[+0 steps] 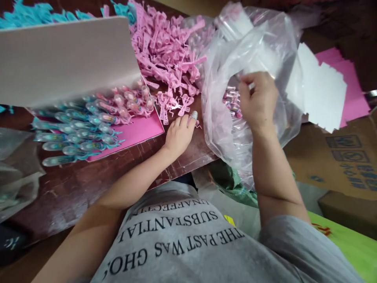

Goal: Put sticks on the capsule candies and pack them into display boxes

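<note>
My left hand (pixel 180 136) lies palm down at the table edge, fingers stretched out beside flat pink plastic pieces (pixel 185 104). One of its fingertips has a silvery-white covering. My right hand (pixel 260 98) is above the mouth of a clear plastic bag (pixel 213 110), with thumb and fingers curled together; whatever they pinch is hidden. Small shiny pink tubes (pixel 232 100) show inside that bag. Left of my left hand, a pink-and-white box (pixel 138 131) contains several clear-capped blue and pink wand-like items (pixel 79 135).
A large heap of pink plastic pieces (pixel 167 43) covers the back of the table, with blue pieces (pixel 38 15) behind the raised box lid (pixel 64 59). White card sheets (pixel 324 90) and pink sheets (pixel 355 90) lie right of the bag, above a cardboard box (pixel 330 157).
</note>
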`<move>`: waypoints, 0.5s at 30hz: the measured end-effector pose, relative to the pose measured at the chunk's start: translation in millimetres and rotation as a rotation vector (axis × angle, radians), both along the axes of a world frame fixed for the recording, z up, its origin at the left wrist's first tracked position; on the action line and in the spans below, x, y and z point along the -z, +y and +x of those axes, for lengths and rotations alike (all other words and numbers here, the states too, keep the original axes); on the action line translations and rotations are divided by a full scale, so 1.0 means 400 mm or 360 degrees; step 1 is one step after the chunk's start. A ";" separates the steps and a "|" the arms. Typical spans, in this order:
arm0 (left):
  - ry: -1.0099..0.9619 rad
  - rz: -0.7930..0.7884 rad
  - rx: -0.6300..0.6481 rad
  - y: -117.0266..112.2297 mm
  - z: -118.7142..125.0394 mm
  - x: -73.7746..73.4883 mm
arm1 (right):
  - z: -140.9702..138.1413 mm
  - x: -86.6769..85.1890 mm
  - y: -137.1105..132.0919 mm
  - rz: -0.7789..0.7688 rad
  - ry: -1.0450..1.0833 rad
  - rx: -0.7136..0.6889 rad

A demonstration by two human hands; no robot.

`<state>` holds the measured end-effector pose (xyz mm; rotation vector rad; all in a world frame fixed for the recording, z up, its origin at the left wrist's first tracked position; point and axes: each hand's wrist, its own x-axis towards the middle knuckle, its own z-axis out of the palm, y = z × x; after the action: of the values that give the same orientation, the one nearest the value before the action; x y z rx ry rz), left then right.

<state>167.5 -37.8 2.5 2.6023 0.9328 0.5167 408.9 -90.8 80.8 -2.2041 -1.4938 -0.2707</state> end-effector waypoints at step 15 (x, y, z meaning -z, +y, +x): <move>-0.0609 -0.1247 0.0087 -0.023 -0.200 -0.094 | -0.127 0.019 -0.141 0.0092 0.1162 -0.0717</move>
<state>87.5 -47.1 40.0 1.7440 0.7320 0.4828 357.9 -147.2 73.1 -1.5812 -1.4473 0.5678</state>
